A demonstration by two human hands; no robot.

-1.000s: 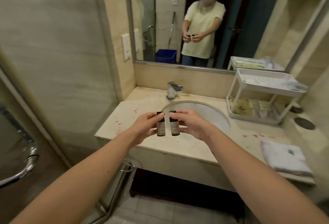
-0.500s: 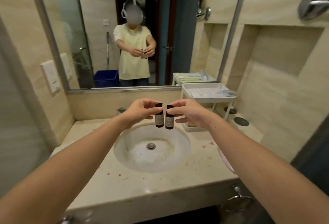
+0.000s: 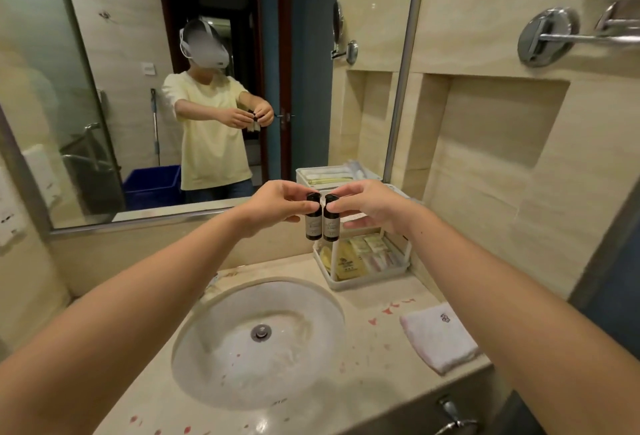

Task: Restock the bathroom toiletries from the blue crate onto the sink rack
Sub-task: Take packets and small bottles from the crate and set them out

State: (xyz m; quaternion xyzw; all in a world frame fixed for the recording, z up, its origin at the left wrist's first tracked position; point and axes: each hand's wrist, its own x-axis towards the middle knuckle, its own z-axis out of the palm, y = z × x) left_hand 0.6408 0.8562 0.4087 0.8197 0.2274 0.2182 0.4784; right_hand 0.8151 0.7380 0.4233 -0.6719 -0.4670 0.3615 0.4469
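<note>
Upright and side by side, two small dark bottles are held in the air just in front of the white rack (image 3: 370,278). The left bottle (image 3: 313,218) is pinched at its cap between thumb and fingers of the left hand (image 3: 277,204); the right bottle (image 3: 330,220) is pinched likewise by the right hand (image 3: 367,204). Sachets (image 3: 346,261) are noted in the rack's lower tray. The sink (image 3: 214,365) is nearer, lower left. A folded towel (image 3: 438,337) is seen near right on the counter (image 3: 363,382). The blue crate (image 3: 152,185) is seen only in the mirror.
</note>
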